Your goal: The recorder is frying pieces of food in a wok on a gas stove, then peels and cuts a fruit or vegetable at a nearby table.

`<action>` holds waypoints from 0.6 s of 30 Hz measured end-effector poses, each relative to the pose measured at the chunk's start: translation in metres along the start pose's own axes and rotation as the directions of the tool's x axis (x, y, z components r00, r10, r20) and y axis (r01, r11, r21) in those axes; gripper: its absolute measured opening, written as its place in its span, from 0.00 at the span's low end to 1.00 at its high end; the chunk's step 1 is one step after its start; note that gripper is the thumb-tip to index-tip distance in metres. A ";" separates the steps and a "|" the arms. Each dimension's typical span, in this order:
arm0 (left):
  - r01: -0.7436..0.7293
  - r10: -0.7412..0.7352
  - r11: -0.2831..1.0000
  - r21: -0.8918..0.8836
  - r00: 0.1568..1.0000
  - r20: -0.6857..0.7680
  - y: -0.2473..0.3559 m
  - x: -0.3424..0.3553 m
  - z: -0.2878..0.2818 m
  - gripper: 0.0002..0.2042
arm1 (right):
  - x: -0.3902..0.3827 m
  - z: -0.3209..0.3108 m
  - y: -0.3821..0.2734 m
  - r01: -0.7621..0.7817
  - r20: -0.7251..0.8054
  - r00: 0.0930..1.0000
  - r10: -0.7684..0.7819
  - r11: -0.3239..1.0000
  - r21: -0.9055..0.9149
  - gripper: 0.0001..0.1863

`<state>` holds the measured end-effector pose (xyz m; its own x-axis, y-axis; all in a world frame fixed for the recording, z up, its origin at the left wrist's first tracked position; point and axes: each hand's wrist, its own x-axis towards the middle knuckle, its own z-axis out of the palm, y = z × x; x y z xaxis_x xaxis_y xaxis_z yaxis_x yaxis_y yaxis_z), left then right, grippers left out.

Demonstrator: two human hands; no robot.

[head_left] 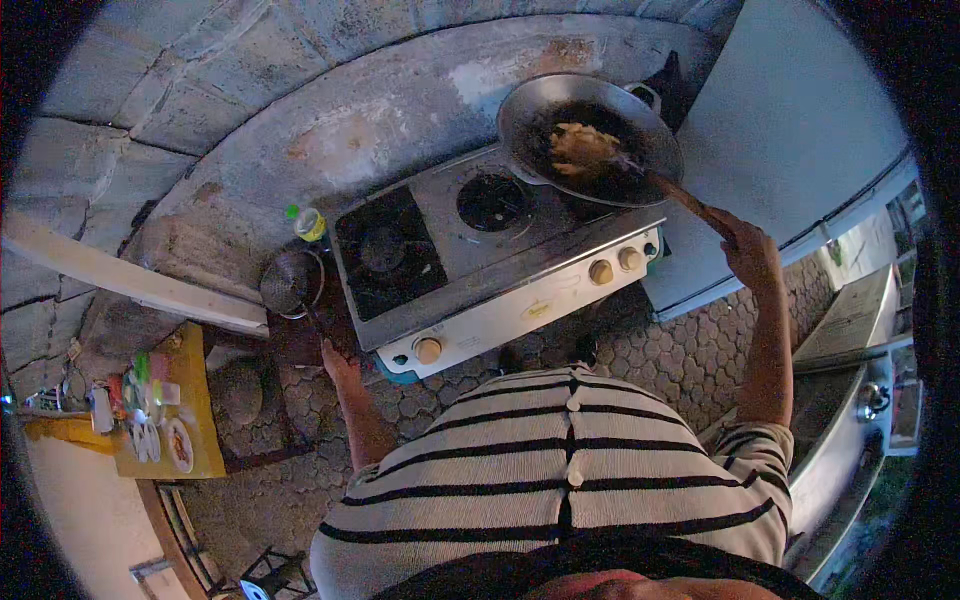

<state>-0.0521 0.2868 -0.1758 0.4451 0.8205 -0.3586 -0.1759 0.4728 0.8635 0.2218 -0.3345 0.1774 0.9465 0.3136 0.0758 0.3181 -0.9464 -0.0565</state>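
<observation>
My right hand (745, 240) grips the wooden handle of a spatula (690, 195), whose head is in a dark wok (530, 105) among brown food (578, 147). The wok sits over the right end of a gas stove (525, 290) with knobs on its white front. My left hand (338, 360) is closed round the dark handle of a round metal strainer (287, 285), held left of the stove at its front corner. A small bottle with a yellow label (310, 225) stands beside the stove, behind the strainer.
A yellow table (210, 455) at lower left holds plates and small containers. A grey-white panel (770, 130) lies right of the stove, a steel sink unit (850, 400) at far right. A pale beam (150, 275) runs along the left; the floor (690, 350) is paved.
</observation>
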 end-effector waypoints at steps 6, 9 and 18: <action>0.103 -0.126 0.979 -0.176 0.983 -0.130 0.009 0.004 0.000 0.13 | -0.002 -0.009 -0.007 -0.024 -0.013 1.000 0.025 0.998 0.063 0.27; 0.128 -0.152 0.980 -0.150 0.975 -0.163 0.007 0.007 0.008 0.13 | -0.006 -0.008 -0.019 0.049 -0.051 0.998 -0.047 0.998 0.041 0.26; 0.085 -0.116 0.984 -0.158 0.974 -0.196 -0.007 0.031 -0.012 0.17 | 0.010 -0.006 -0.030 0.026 -0.108 0.994 -0.032 0.998 -0.059 0.25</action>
<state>-0.0477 0.3130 -0.1977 0.2812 0.8072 -0.5190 -0.2735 0.5858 0.7629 0.2211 -0.3037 0.1859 0.9244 0.3337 0.1846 0.3387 -0.9409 0.0048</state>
